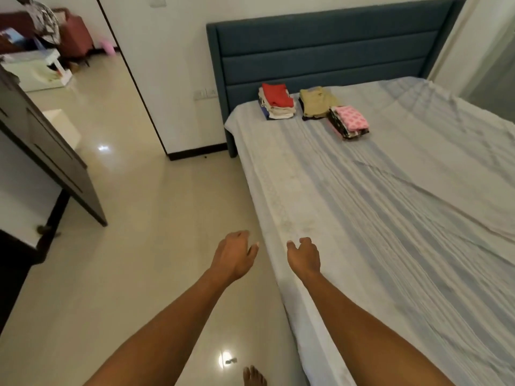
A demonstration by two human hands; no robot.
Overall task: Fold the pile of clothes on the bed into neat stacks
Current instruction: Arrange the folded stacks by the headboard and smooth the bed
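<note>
Both my arms reach forward at the near side of the bed (390, 207). My left hand (233, 257) hangs over the glossy tiled floor (133, 224), just off the mattress edge. Its fingers are loosely curled and it holds nothing. My right hand (305, 256) is over the edge of the pale striped sheet (348, 246), fingers likewise loosely bent, thumb out toward the other hand, nothing in its grasp. The two hands are near each other but apart.

The clothes lie folded in three stacks at the far end of the bed, close to the blue padded headboard (334, 48). The red-topped stack (277, 100) sits nearest the bed's left corner, with cream and blue pieces under it. Just beside it to the right is the khaki stack (317, 104). The pink patterned stack (350, 121) sits a little nearer to me, touching or almost touching the khaki one.

My bare foot (253, 376) shows on the floor below my arms. A dark cabinet (55, 162) stands at the left.
</note>
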